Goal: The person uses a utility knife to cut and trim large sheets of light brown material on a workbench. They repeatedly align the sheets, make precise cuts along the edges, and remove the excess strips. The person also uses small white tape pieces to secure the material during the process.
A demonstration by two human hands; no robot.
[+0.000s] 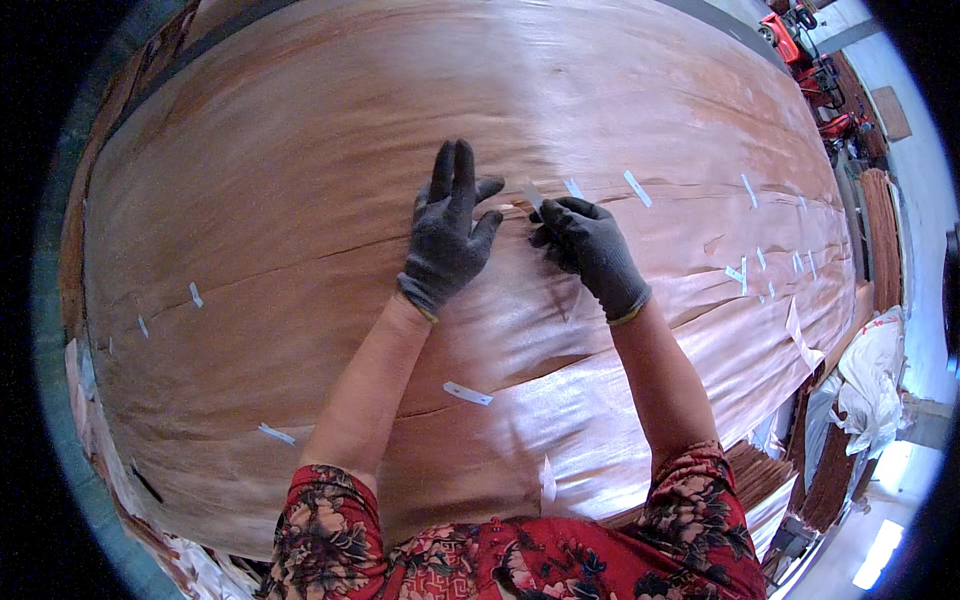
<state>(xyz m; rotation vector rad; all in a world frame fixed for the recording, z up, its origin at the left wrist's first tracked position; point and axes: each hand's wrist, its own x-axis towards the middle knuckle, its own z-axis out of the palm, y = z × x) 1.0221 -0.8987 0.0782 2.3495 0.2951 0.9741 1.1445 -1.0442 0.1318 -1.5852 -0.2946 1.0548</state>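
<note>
Large thin brown sheets that look like wood veneer (290, 180) lie in front of me, wrinkled and crossed by long seams. My left hand (445, 238), in a dark grey glove, rests on the sheet beside a seam with its fingers stretched and apart. Just to its right, my gloved right hand (592, 248) pinches a short pale strip of tape (533, 193) between thumb and fingers over the same seam. Similar white tape strips stick across the seams, one (637, 188) right of my right hand and another (468, 393) nearer to me.
Several more strips (742, 272) dot the sheet's right side. Beyond the right edge are stacked brown sheets (880, 235), a crumpled white sack (872, 365) and red machinery (795, 50). Another stack (755, 480) stands at the lower right.
</note>
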